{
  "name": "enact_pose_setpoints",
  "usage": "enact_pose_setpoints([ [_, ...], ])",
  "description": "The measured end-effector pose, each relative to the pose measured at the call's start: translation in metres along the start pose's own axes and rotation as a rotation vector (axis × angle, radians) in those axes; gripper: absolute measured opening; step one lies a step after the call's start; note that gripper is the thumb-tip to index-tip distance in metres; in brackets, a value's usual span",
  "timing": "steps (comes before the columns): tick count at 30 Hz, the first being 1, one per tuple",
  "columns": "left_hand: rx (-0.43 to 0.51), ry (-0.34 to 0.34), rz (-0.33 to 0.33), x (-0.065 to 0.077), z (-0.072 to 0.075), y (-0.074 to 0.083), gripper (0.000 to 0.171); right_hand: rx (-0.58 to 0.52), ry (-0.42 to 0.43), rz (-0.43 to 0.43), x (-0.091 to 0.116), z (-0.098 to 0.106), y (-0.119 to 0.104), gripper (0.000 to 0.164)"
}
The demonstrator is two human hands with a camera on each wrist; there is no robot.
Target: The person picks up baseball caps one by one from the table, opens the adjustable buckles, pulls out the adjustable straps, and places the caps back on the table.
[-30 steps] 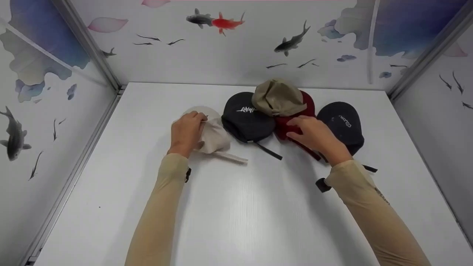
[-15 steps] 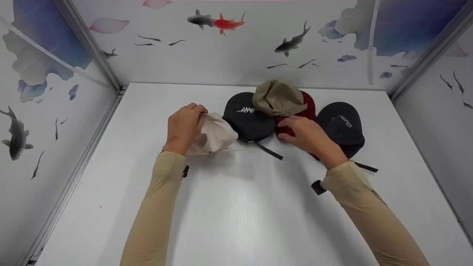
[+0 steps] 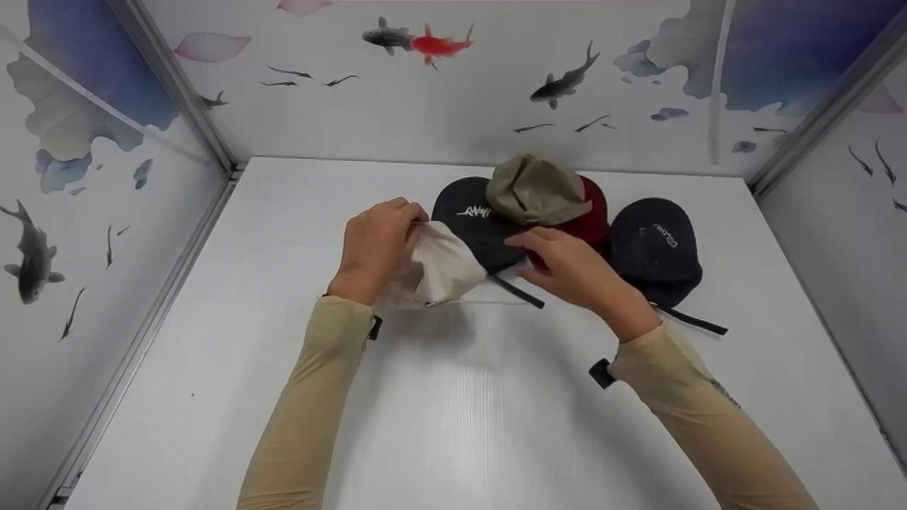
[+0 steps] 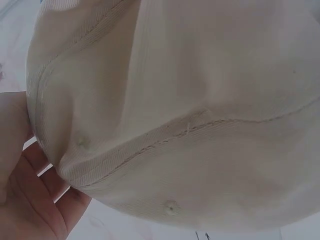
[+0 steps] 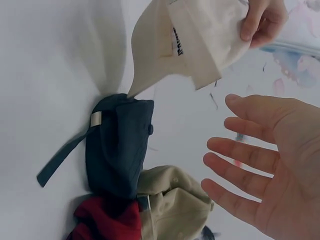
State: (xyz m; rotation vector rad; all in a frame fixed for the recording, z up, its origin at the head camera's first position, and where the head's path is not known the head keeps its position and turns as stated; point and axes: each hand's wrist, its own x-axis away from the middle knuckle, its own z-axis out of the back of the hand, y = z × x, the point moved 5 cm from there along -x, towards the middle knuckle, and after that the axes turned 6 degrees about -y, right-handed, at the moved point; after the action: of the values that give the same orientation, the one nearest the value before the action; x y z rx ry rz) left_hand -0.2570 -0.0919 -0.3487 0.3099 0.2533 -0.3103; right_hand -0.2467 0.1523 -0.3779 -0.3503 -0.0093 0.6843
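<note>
A cream baseball cap (image 3: 446,265) hangs from my left hand (image 3: 375,244), whose fingers and thumb pinch its edge. In the left wrist view the stitched crown of the cap (image 4: 200,150) fills most of the picture. My right hand (image 3: 570,269) holds nothing; the right wrist view shows its fingers (image 5: 240,150) spread and nearly straight. Between the hands lies a black cap (image 3: 460,205) with white lettering, partly covered by the cream one in the head view. Beyond my right hand a khaki cap (image 3: 538,191) rests on a dark red cap (image 3: 596,209).
A navy cap (image 3: 652,241) with small lettering lies to the right, its loose strap (image 3: 691,322) pointing toward the right front. White panels with painted fish (image 3: 439,46) enclose the white table (image 3: 425,425) at the back and sides.
My left hand has lifted the cream cap off the table and carried it rightward, over part of the black cap. My right hand has drifted left, away from the navy cap.
</note>
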Motion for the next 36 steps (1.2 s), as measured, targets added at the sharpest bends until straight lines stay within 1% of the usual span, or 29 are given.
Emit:
enact_pose_setpoints([
  [4,0.011,0.001,-0.044,0.0,0.002,0.014,0.01,0.01,0.026,0.085,0.001,0.0,-0.014,0.048],
  [6,0.004,-0.006,-0.065,0.0,0.003,0.02,0.01,0.005,0.018,0.119,0.002,0.0,-0.022,0.055],
  [9,0.007,-0.029,-0.087,0.0,0.005,0.029,0.01,-0.018,-0.021,0.14,0.005,-0.001,-0.031,0.068],
  [11,0.006,-0.047,-0.1,0.001,0.006,0.035,0.01,-0.032,-0.058,0.137,0.007,-0.002,-0.036,0.075],
  [13,0.016,-0.057,-0.116,0.003,0.007,0.041,0.01,-0.031,-0.077,0.142,0.01,-0.004,-0.04,0.077],
  [15,0.024,-0.065,-0.136,0.003,0.009,0.047,0.01,-0.017,-0.075,0.163,0.012,-0.004,-0.044,0.077],
  [18,0.035,-0.082,-0.164,0.003,0.009,0.056,0.01,0.011,-0.053,0.199,0.017,-0.005,-0.048,0.071],
  [22,0.063,-0.115,-0.185,0.002,0.007,0.064,0.011,0.02,-0.012,0.246,0.023,-0.005,-0.051,0.054],
  [27,0.1,-0.153,-0.208,0.0,0.0,0.071,0.009,-0.024,0.029,0.269,0.031,-0.006,-0.047,0.034],
  [29,0.107,-0.162,-0.217,-0.002,-0.004,0.073,0.008,-0.032,0.042,0.262,0.033,-0.007,-0.045,0.028],
  [32,0.115,-0.161,-0.224,-0.003,-0.009,0.076,0.008,-0.024,0.057,0.23,0.035,-0.008,-0.041,0.024],
  [36,0.129,-0.124,-0.233,-0.003,-0.012,0.08,0.01,-0.043,0.069,0.167,0.036,-0.007,-0.035,0.023],
])
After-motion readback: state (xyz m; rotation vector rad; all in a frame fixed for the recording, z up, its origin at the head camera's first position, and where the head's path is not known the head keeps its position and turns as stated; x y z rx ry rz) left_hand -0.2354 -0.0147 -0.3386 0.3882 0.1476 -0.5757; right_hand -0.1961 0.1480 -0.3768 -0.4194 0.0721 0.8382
